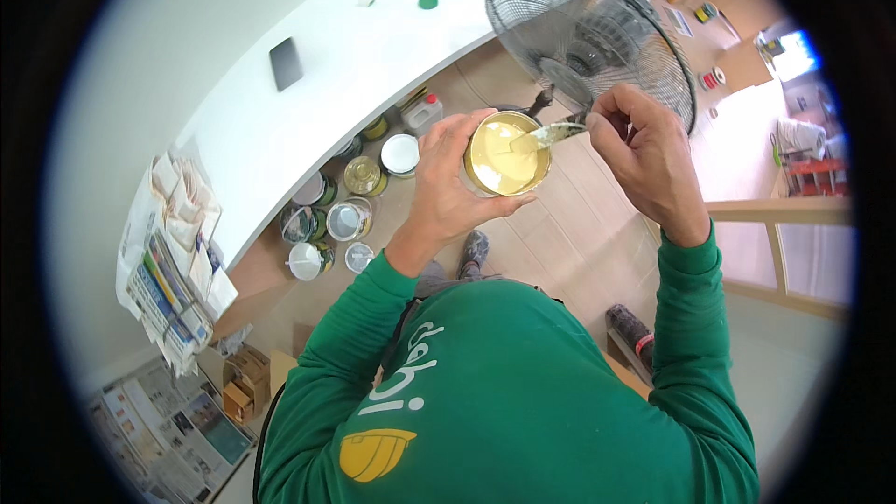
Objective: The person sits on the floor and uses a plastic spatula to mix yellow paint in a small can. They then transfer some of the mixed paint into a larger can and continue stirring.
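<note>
An open round can of pale yellow paint (pixel 495 163) is in my left hand (pixel 453 173), whose fingers and thumb wrap round its side. My right hand (pixel 644 149) pinches a flat stirring stick (pixel 558 133) smeared with paint. The stick's far end dips into the paint, close to the can's right rim. Both hands are raised in front of me, above the floor. My right fingers hide the upper end of the stick, and the exact kind of tool is hard to make out.
A large fan (pixel 597 37) stands just beyond my right hand. Along the left runs a white tabletop (pixel 355 47) with a dark phone (pixel 286 63). Several cans and tubs, among them a white-lidded one (pixel 400 154), crowd the floor beside it. Folded newspapers (pixel 173 289) hang at its near end.
</note>
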### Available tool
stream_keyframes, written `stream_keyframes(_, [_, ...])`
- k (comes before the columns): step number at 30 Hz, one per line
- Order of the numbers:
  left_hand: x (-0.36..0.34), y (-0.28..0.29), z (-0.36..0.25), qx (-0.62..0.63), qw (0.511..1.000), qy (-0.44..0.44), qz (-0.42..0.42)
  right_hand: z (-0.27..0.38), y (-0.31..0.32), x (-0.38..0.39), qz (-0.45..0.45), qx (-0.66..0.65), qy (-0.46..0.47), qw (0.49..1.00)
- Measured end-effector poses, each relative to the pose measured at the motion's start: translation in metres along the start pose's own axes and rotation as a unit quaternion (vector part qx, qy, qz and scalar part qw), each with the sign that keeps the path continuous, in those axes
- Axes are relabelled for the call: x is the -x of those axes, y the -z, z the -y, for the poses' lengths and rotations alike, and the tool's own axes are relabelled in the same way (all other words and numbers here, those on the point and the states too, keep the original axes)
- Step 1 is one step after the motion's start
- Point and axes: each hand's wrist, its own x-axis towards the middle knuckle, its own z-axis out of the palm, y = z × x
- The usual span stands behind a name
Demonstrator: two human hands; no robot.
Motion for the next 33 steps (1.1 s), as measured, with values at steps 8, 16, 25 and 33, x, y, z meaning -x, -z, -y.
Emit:
stream_keyframes(8, [-0.029, -0.032, -0.018, 0.047, 0.993, -0.066, 0.089, -0.01, 0.031, 0.042, -0.115, 0.023, -0.073, 0.99])
stream_keyframes(16, [-0.043, -0.082, -0.055, 0.125, 0.972, -0.13, 0.15, -0.012, 0.073, 0.095, -0.194, 0.045, -0.153, 0.968])
stream_keyframes(25, [-0.065, -0.209, -0.134, 0.176, 0.94, -0.165, 0.243, -0.093, 0.165, 0.154, -0.248, 0.014, -0.173, 0.953])
stream_keyframes(33, [-0.104, -0.403, -0.19, 0.174, 0.942, -0.115, 0.262, -0.257, 0.287, 0.176, -0.251, -0.027, -0.166, 0.953])
